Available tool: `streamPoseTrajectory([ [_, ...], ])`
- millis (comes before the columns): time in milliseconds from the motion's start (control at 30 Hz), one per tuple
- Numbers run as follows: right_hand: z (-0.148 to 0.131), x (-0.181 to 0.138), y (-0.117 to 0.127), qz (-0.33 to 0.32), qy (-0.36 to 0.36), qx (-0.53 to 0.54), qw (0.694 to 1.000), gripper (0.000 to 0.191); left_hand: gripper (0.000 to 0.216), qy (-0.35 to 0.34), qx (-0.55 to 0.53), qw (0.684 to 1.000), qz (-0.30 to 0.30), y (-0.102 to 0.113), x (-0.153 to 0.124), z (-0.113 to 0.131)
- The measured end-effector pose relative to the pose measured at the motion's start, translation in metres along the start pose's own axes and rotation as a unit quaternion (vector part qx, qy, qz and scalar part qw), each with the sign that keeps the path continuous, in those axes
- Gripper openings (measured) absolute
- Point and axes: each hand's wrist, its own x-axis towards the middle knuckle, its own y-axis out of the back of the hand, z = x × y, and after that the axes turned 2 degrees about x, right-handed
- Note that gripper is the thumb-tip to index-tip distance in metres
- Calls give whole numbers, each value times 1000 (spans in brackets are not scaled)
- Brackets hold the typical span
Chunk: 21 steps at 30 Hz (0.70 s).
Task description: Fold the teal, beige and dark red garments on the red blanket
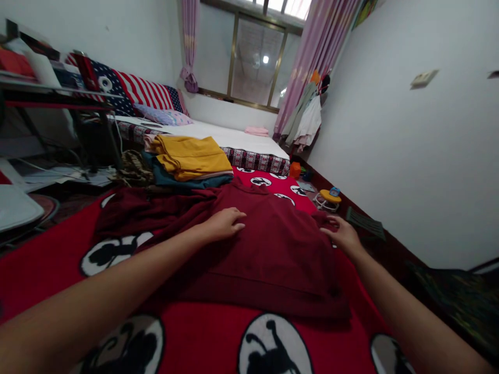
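A dark red sweater (273,249) lies spread flat on a red blanket (202,337) printed with white circles and black figures. My left hand (225,222) rests palm down on the sweater's upper middle, fingers stretched out flat. My right hand (343,232) sits at the sweater's right edge, fingers curled on the cloth there. One sleeve of the sweater trails off to the left (140,213).
A stack of folded clothes, yellow (191,155) over teal (183,179), sits just beyond the sweater. Behind it are a mattress (234,136), pillows and a window. A dark desk (58,98) stands at the left. Toys (329,198) lie on the floor by the right wall.
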Motion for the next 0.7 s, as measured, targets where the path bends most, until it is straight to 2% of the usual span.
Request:
streamPoseTrajectory([
  [67, 7, 12, -17, -46, 0, 12, 999, 70, 57, 49, 29, 998, 16, -26, 14, -9],
  [133, 8, 14, -27, -101, -7, 24, 995, 77, 63, 80, 57, 995, 22, -41, 20, -16],
  [200, 6, 11, -31, -146, -10, 26, 989, 63, 63, 88, 75, 993, 28, -47, 20, -18],
  [300, 2, 6, -25, -193, -8, -17, 981, 31, 63, 88, 84, 992, 29, -48, 18, -18],
  [367, 0, 7, -12, -191, -14, -74, 979, 33, 63, 88, 86, 992, 27, -47, 18, -17],
  [400, -1, 9, -1, -169, -24, -103, 980, 35, 63, 89, 87, 992, 26, -47, 18, -17],
  [467, -5, 17, 24, -73, -62, -141, 985, 34, 63, 88, 89, 992, 27, -47, 19, -17],
  [567, -17, 31, 63, 149, -108, -173, 967, 27, 63, 88, 91, 992, 30, -48, 19, -17],
  [633, -31, 35, 79, 253, -86, -183, 946, 20, 63, 89, 92, 991, 32, -49, 19, -17],
  [700, -52, 30, 84, 289, -33, -197, 936, 17, 63, 90, 93, 991, 36, -49, 18, -17],
])
